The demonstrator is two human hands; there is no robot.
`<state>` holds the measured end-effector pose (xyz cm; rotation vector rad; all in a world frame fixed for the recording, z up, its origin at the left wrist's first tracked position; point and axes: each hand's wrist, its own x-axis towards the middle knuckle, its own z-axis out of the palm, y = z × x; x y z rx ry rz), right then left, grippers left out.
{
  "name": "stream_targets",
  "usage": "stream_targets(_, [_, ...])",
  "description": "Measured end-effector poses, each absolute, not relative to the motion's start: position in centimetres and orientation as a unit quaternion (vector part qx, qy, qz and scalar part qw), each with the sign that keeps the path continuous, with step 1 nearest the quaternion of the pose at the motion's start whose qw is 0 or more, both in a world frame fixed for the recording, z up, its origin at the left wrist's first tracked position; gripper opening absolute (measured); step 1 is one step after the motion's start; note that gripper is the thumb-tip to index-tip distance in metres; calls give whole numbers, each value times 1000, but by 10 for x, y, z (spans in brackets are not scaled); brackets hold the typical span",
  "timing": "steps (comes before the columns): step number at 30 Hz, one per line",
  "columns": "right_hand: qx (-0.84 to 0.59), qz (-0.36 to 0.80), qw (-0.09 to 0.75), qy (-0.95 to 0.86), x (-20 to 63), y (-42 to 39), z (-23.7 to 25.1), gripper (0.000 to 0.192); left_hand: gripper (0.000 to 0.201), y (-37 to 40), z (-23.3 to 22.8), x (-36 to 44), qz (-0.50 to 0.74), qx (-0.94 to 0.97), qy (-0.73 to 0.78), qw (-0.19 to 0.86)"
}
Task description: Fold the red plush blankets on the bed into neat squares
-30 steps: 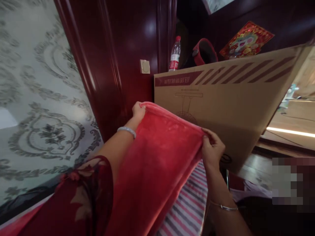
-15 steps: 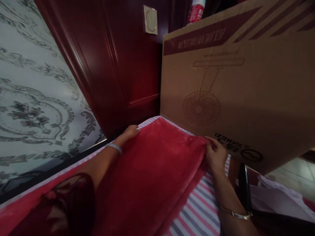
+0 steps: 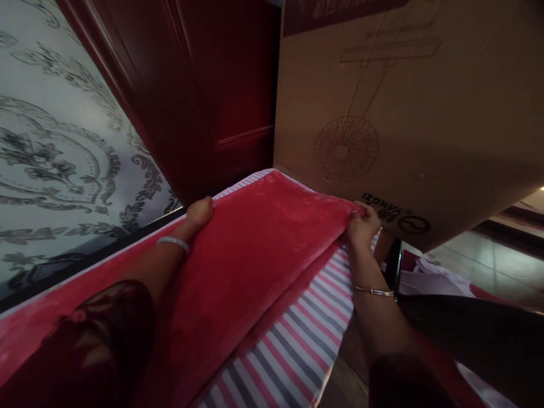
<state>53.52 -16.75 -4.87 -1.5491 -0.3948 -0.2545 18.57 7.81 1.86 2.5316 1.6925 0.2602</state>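
A red plush blanket point(image 3: 259, 249) lies stretched over a striped pink, grey and white sheet point(image 3: 293, 351). My left hand point(image 3: 199, 212) grips the blanket's far left corner, near the dark red wooden panel. My right hand point(image 3: 361, 224) pinches the far right corner, close under the big cardboard fan box point(image 3: 408, 107). Both corners are low, at the sheet's far edge. A bangle sits on each wrist.
The cardboard box stands just beyond the bed's end. A dark red wooden panel point(image 3: 199, 96) and patterned grey wallpaper point(image 3: 59, 141) are on the left. Dark furniture and white cloth point(image 3: 429, 280) lie at the right, with tiled floor point(image 3: 480, 266) behind.
Both hands have lowered the blanket's end from chest height down onto the striped sheet and drawn it toward the far edge. The view has tipped downward.
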Motion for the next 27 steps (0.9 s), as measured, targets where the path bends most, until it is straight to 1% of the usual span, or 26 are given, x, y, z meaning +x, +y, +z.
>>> stream_targets(2, [-709, -97, 679, -166, 537, -166, -55, 39, 32, 72, 17, 185, 79, 830, 551, 33])
stream_targets(5, [-721, -103, 666, -159, 538, -164, -61, 39, 35, 57, 29, 185, 92, 839, 537, 8])
stream_targets(8, [-731, -109, 656, -152, 539, -163, -62, 39, 31, 18, 47, 186, 107, 876, 470, -26])
stream_targets(10, [-740, -108, 647, -150, 539, -163, -61, 38, 23, -28, 54, 184, 93, 918, 385, -5])
stream_targets(12, [-749, -103, 637, -151, 539, -163, -60, 38, 24, -89, 53, 176, 79, 948, 303, 47])
stream_targets(14, [-756, -96, 630, -151, 538, -164, -60, 38, 23, -154, 46, 158, 56, 968, 234, 73])
stream_targets(15, [-759, -90, 627, -151, 538, -165, -60, 38, 25, -185, 41, 146, 36, 976, 199, 78])
stream_targets(18, [-767, -76, 619, -148, 538, -166, -60, 39, 27, -256, 22, 103, 37, 983, 173, 43])
stream_targets(20, [-776, -79, 609, -147, 539, -166, -62, 39, 31, -280, 7, 73, 64, 973, 219, -18])
stream_targets(23, [-784, -85, 596, -153, 539, -167, -64, 37, 31, -291, -13, 39, 112, 934, 321, -114])
stream_targets(25, [-784, -79, 596, -155, 538, -167, -65, 37, 31, -290, -22, 27, 131, 912, 363, -136])
stream_targets(27, [-782, -71, 600, -154, 538, -167, -64, 36, 31, -287, -27, 22, 128, 907, 377, -136])
